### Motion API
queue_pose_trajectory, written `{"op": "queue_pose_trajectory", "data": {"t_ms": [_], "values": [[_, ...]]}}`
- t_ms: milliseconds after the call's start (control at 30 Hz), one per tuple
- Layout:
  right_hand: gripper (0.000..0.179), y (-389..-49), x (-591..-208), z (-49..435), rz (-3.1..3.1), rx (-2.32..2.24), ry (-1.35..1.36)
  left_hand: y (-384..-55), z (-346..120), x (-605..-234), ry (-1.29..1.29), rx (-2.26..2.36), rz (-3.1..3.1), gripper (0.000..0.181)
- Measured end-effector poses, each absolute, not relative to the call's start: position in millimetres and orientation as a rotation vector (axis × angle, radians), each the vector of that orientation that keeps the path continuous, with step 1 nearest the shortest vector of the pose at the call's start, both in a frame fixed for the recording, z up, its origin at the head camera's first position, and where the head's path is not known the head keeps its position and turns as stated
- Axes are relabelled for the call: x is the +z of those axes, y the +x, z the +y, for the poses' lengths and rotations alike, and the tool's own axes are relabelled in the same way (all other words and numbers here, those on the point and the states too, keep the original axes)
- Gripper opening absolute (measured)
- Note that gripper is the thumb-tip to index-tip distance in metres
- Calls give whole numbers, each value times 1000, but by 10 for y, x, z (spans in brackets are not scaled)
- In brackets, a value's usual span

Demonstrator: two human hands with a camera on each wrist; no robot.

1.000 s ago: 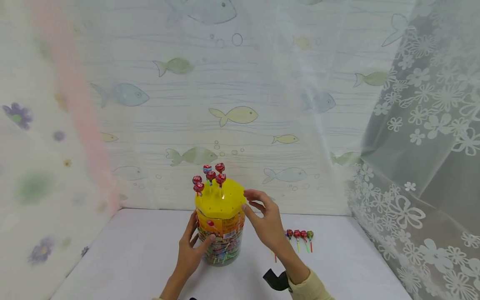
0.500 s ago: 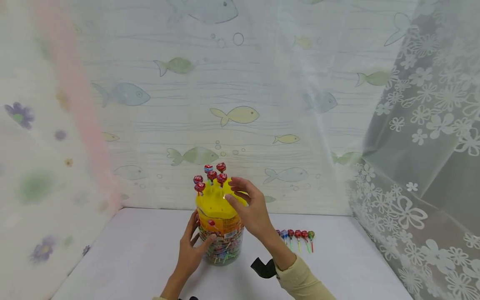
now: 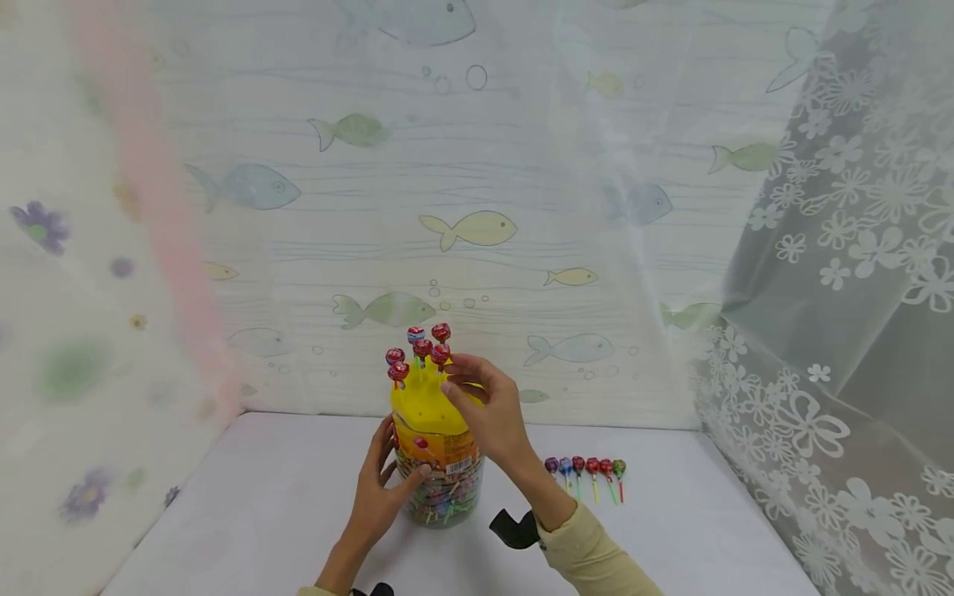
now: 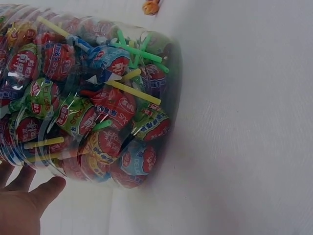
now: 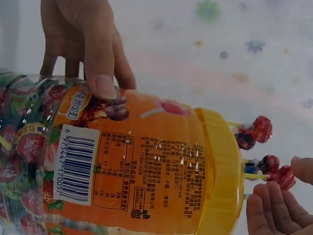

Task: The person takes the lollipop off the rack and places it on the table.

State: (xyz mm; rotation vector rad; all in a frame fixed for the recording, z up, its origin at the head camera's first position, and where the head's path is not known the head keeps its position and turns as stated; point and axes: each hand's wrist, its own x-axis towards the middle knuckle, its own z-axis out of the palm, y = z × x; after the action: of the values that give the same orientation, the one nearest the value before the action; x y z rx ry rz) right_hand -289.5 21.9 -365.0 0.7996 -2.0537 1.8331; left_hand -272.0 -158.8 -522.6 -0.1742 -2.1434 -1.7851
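While the red lollipop is standing in the yellow lid, its stick downward, my right hand is curving about its head, thumb and fingertips parted; whether they are touching it I cannot tell. A crooked pull or push could be bending that stick, and my knuckles could be knocking the other lollipops crowding beside it. My left hand is gripping the jar, fingers spread around its side; a slackening hold might be letting it twist or tip. Farther out, the row of lollipops is lying on the table, where a careless forearm could be scattering it.
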Motion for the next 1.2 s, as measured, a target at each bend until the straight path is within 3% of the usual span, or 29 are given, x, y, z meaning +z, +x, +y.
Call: {"op": "queue_pose_trajectory", "data": {"t_ms": [1200], "values": [[19,-3099,-3651,20,-1917,1859,700,-2793,-1516,-5327,-187,-1808,-2064,88]]}}
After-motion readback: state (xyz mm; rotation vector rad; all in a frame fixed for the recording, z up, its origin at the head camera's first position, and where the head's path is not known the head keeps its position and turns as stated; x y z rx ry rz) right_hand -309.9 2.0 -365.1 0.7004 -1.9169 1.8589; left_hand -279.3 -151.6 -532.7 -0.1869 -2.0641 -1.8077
